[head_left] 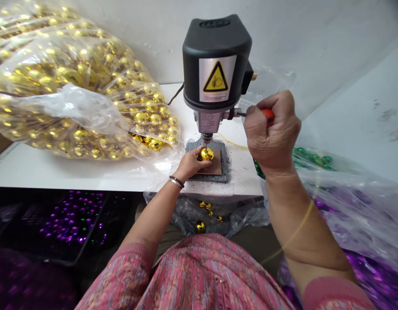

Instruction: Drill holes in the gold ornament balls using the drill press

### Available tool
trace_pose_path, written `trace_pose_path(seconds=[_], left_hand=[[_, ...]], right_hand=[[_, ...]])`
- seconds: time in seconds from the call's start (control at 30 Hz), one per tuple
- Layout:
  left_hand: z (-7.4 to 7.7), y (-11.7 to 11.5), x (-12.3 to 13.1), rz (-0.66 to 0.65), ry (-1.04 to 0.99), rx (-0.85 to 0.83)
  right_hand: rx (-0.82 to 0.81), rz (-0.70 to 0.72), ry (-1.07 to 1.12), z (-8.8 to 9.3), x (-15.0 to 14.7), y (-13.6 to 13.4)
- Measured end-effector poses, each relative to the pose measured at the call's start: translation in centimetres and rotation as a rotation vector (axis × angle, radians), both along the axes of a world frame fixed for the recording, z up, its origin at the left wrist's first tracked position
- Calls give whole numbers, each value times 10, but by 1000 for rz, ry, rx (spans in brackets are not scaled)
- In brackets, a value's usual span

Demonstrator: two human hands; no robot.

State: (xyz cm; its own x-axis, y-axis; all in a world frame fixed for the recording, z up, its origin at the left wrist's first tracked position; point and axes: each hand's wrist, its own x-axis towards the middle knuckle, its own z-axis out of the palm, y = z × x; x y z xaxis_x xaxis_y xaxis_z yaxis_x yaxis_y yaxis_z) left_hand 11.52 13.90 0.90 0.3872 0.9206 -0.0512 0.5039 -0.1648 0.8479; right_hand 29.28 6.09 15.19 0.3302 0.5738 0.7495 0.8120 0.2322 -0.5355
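Note:
A small black bench drill [216, 60] stands on the white table [57, 170]. Under its bit a shiny gold ball [206, 153] rests on a brown pad on the grey base [223, 170]. My left hand [190, 164] is closed round the ball and steadies it. My right hand [271, 131] is a fist wrapped round the red-tipped feed lever [268, 114] at the drill's right side. The bit touches the top of the ball.
A big clear bag of gold balls [66, 82] fills the table's left. Clear bags of green balls [311, 158] and purple balls [363, 241] lie at the right. A crate of purple balls [72, 217] sits below left. A bag with a few gold balls [200, 226] hangs under the table edge.

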Motion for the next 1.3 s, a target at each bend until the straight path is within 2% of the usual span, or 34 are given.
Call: trace_pose_path(seconds=[0.3,0.67,0.8,0.97,1.1,1.2,1.3], left_hand=[[3,-3,0,-1,-11,-13],[-2,-3,-1,-32,-109,-55],[-1,-3,-1,-50,-126,-70],[-2,-3,-1,-39,-121,-61],[-4,-3,-1,-38,-99,-49],[-5,-3,-1,-41,-83,-28],[-5,-4,1,-11,-69,-22]], right_hand=[[14,-8,-91,-27,2,-11],[206,-7,-147,-57,4,-5],[309,46,-179,-63,3,-4],[331,-15,-146,-68,0,0],[412,-2,-174,-77,-6,-1],[436,11,-181,-75,-9,-1],[434,-16,-123,-53,-8,6]])
